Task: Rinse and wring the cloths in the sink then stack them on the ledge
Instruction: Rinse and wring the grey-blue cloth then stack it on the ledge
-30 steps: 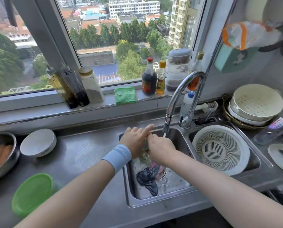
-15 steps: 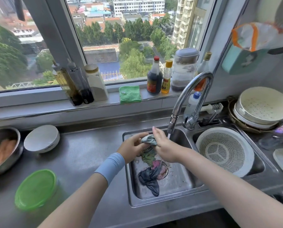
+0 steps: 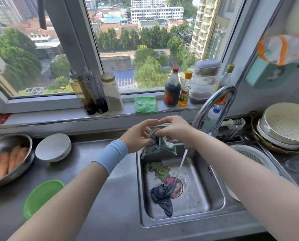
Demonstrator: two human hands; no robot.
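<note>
My left hand point(image 3: 139, 135) and my right hand point(image 3: 174, 128) both grip a wet grey-green cloth point(image 3: 160, 147), held up over the back of the steel sink point(image 3: 146, 202). Its lower end hangs down in folds. A thin stream of water falls from the tap point(image 3: 214, 105) just right of the cloth. On the sink floor lie a green cloth point(image 3: 160, 170), a pink cloth point(image 3: 170, 181) over the drain and a dark grey cloth point(image 3: 162, 197). A folded green cloth point(image 3: 145, 105) lies on the window ledge point(image 3: 58, 117).
Bottles and jars point(image 3: 96, 93) point(image 3: 173, 87) stand on the ledge either side of the folded cloth. A white bowl point(image 3: 53, 147), a steel bowl of sausages point(image 3: 7, 159) and a green lid point(image 3: 41, 197) sit on the left counter. A white colander point(image 3: 249, 153) fills the right basin; stacked dishes point(image 3: 284, 124) beyond.
Both hands have lifted the grey-green cloth up out of the sink, from low over the cloth pile to above the sink's back edge, bunching it between them.
</note>
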